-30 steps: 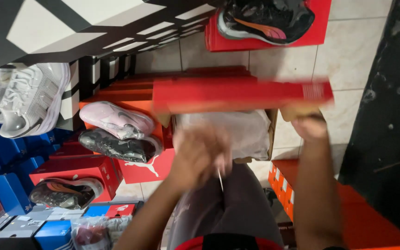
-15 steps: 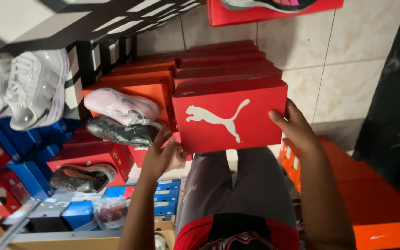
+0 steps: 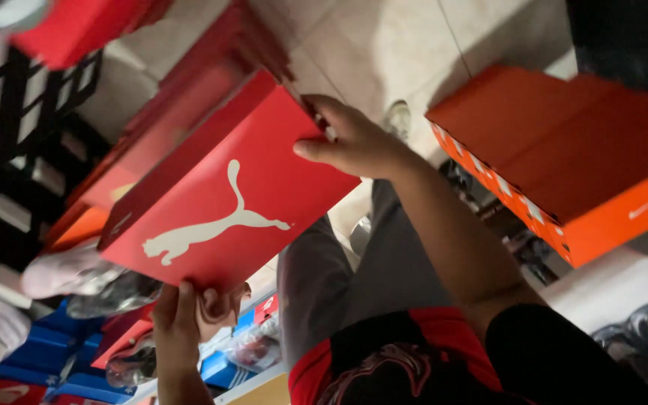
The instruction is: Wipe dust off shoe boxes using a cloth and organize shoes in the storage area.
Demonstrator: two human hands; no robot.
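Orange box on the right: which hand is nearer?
Right. The right hand grips the top edge of the red shoebox, a short way from the orange box. The left hand holds the red shoebox's bottom edge, farther away.

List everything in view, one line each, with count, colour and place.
red shoebox: one, red with a white animal figure, held at centre, tilted
stacked shoeboxes: several, red and orange, behind the held box
orange shoebox: one, orange, at right
blue boxes: several, blue, lower left
wrapped shoes: two, pale pink and dark, left below the held box
floor tiles: pale, top centre
left hand: one, under the box's lower edge
right hand: one, on the box's upper right edge
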